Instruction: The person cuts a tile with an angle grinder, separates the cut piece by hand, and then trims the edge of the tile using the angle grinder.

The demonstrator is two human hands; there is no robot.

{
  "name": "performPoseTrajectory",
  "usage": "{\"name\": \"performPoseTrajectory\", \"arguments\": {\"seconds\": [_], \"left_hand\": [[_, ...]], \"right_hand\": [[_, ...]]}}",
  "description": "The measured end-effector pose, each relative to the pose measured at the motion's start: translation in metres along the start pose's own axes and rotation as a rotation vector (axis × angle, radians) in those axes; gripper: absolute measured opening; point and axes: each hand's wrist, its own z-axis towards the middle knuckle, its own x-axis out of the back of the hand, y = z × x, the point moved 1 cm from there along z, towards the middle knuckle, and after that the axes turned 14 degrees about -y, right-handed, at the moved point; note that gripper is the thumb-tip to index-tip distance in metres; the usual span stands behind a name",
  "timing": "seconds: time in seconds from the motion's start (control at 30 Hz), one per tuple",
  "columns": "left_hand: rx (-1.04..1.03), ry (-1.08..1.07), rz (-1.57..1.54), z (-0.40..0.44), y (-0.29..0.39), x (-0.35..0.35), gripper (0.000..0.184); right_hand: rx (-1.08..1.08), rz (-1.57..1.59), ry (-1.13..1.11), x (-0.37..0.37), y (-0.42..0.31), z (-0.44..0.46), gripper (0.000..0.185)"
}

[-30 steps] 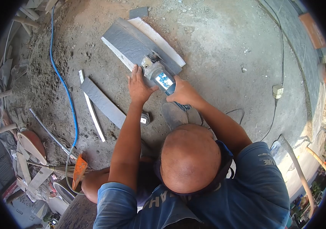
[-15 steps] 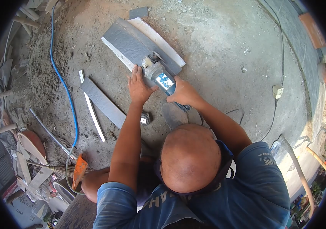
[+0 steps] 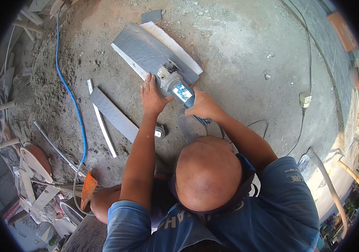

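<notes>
My right hand (image 3: pixel 204 104) is wrapped round the body of a blue angle grinder (image 3: pixel 182 92), whose metal head rests over a dark grey tile (image 3: pixel 139 48). With fingers spread, my left hand (image 3: pixel 153 96) lies at the tile's lower edge, just left of the grinder head. The tile lies slantwise on the concrete, with a pale strip (image 3: pixel 175 48) showing beneath its right side. The grinder's disc is partly hidden by its head and guard.
Left of my forearm lie a narrow grey tile (image 3: pixel 114 114), a white strip (image 3: pixel 105 132) and a tape measure (image 3: pixel 159 132). A blue hose (image 3: pixel 73 98) runs down the left. An orange dustpan-like piece (image 3: pixel 88 190) and broom (image 3: pixel 71 187) lie lower left. A cable connector (image 3: pixel 305 100) is at right.
The camera view has shifted slightly. The grinder sits a little lower along the tile, with my right hand still round it; my left hand keeps its place at the tile's edge.
</notes>
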Motion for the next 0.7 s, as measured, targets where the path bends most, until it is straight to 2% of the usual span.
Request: {"name": "performPoseTrajectory", "arguments": {"seconds": [0.7], "left_hand": [[-0.017,0.024,0.001,0.0004,-0.0005,-0.0025,0.117]], "right_hand": [[0.011,0.006,0.014,-0.0055,0.009,0.0022,0.069]]}}
